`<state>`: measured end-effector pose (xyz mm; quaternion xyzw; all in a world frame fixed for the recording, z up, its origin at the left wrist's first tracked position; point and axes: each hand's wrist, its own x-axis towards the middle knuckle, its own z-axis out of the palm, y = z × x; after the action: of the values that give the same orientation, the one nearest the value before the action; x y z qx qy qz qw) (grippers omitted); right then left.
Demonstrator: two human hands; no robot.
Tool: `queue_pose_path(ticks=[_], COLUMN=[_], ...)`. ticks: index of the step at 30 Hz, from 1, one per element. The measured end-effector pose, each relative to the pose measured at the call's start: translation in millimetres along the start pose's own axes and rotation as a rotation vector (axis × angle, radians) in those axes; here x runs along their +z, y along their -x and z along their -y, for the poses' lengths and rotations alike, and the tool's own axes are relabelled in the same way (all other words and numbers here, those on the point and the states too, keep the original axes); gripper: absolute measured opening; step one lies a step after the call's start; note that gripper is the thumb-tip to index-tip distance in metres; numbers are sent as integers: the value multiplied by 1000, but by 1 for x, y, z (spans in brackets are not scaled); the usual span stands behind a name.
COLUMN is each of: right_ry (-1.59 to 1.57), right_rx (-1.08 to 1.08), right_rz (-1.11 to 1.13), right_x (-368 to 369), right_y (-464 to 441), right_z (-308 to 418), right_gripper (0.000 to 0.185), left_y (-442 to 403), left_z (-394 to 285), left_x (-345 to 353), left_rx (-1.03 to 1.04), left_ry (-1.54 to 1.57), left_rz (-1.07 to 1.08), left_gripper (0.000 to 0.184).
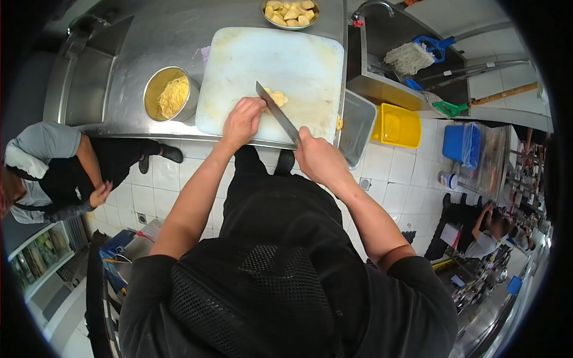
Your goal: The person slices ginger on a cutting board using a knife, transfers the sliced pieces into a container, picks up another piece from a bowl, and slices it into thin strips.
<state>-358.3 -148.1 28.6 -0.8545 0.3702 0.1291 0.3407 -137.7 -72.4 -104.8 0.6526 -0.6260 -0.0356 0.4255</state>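
Observation:
My right hand [319,156] is wrapped round the handle of a kitchen knife [279,114], its long blade slanting up and left over a white cutting board [271,62]. Close to the blade's left side, my left hand [243,121] has its fingers curled down on a pale yellow vegetable piece, mostly hidden under the fingertips. Cut pale yellow vegetable [276,98] lies just past the blade, near the board's middle. Left of the board stands a round metal pot [193,98] with fine yellow shreds [173,97] in it. Behind the board, a metal bowl [265,16] holds several peeled chunks [290,12].
A yellow vegetable scrap [339,123] sits by the board's right edge. Right of the steel counter [143,45] are a grey bin [358,128], a yellow tub [400,126] and a sink with a mop [410,58]. One person [54,161] stands at left; others are far right.

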Motion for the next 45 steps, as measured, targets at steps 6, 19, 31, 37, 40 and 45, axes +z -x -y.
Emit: queue_pose_path(ticks=[6, 19, 31, 37, 40, 45], right_ry=[10, 14, 9, 0, -9, -28], right_rx=[22, -4, -30, 10, -1, -2], right_rz=[-7, -52, -75, 2, 20, -7], right_x=[18, 39, 31, -6, -8, 5], right_y=[-23, -45, -43, -6, 3, 1], right_z=[5, 6, 4, 8, 4, 0], right_gripper=[20, 21, 20, 19, 19, 18], left_y=[2, 7, 5, 5, 5, 8], left_z=[2, 1, 12, 6, 8, 5], left_x=[0, 2, 1, -3, -2, -1], left_rx=[-33, 32, 2, -26, -40, -55], left_ry=[11, -60, -41, -10, 0, 9], left_rz=[22, 6, 84, 93, 100, 87], left_gripper=[20, 28, 26, 28, 26, 23])
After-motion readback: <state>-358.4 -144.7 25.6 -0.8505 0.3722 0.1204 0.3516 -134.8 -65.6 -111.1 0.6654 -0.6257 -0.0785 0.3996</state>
